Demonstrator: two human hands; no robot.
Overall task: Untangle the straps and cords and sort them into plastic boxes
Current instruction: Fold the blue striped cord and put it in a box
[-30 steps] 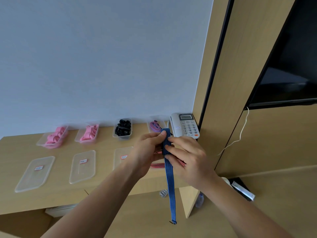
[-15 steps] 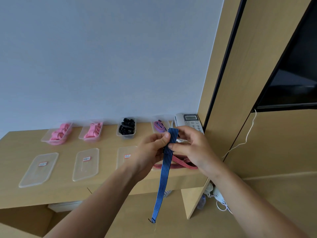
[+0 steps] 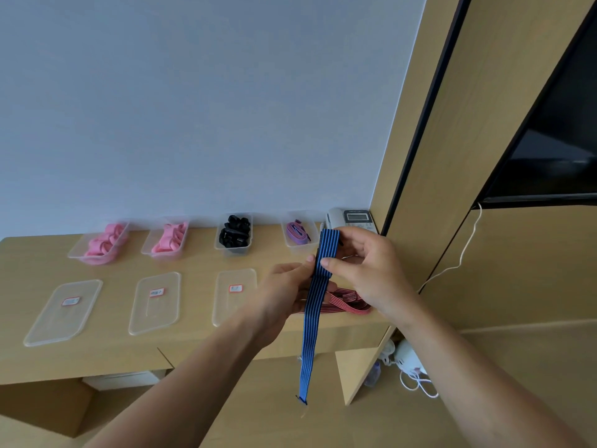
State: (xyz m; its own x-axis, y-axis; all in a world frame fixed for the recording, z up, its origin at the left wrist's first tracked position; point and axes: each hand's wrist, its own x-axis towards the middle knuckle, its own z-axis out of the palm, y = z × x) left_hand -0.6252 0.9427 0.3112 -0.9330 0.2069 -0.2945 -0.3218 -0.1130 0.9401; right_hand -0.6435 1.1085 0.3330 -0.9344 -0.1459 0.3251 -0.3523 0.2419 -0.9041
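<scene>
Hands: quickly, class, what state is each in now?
Left hand: pinches the blue strap.
Right hand: grips the blue strap near its top.

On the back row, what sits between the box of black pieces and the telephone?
One clear box holding a purple strap, shown in the head view; the blue strap hangs nearer the camera.

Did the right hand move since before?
Yes. The right hand rose toward the telephone; it now covers most of the keypad, which showed fully a second ago.
</scene>
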